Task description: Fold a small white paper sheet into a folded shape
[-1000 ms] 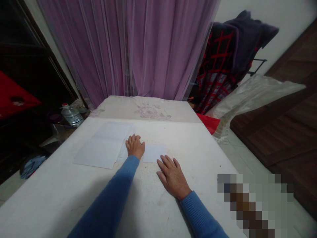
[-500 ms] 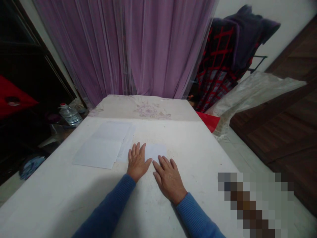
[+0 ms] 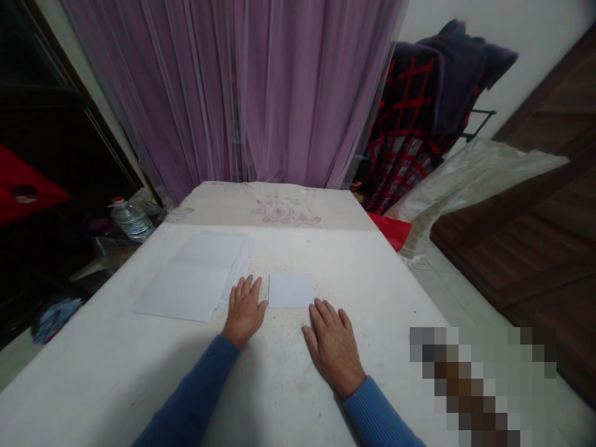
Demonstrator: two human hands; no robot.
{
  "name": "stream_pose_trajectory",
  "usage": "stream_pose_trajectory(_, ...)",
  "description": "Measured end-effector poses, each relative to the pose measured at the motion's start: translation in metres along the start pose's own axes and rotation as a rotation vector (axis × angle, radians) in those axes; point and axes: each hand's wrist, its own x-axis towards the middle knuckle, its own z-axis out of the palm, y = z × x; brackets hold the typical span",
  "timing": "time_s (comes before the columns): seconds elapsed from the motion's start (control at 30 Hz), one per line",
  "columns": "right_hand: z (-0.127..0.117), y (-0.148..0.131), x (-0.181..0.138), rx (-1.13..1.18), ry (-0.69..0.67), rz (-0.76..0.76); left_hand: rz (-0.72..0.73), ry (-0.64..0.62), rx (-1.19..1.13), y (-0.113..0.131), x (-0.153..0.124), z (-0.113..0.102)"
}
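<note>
Both hands have drawn back from the small folded paper (image 3: 290, 290), which now lies bare and flat on the white bench (image 3: 372, 292); half a second ago the left thumb and the right fingertips overlapped its near edge. The left hand (image 3: 244, 309) rests palm down just left of the paper, thumb close to its corner, fingers spread and holding nothing. The right hand (image 3: 334, 344) lies flat below the paper's right corner, near but apart from it, its grip likewise spread and empty. With the piece released and lying square, the pressing of its fold looks finished. A loose stack of white sheets (image 3: 193, 276) sits further left on the bench, whose cover is speckled with small stains. Beyond its far end hang purple curtains (image 3: 261, 93); a red-checked blanket (image 3: 410, 136) drapes a rack at right, and a water bottle (image 3: 130, 218) stands on the floor at left.
</note>
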Motion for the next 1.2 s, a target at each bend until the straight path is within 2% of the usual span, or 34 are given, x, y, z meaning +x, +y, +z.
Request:
stream_pose_trajectory(0.13,0.005,0.0,-0.001,-0.02,0.03,0.004,0.008,-0.024,0.007,0.009,0.002,-0.004)
stream_pose_trajectory(0.3,0.005,0.0,0.0,-0.031,0.03,-0.004,-0.002,0.002,-0.06,0.018,0.005,-0.008)
stream_pose_trajectory(0.63,0.004,-0.002,0.001,-0.018,0.036,0.007,-0.043,0.035,-0.103,0.023,0.005,-0.002)
stream_pose_trajectory(1.03,0.003,-0.001,0.001,-0.003,0.03,0.018,-0.064,0.003,-0.217,0.03,0.007,-0.011)
stream_pose_trajectory(1.2,0.004,-0.001,0.001,-0.003,0.041,0.019,-0.108,-0.079,-0.348,0.036,0.009,-0.023)
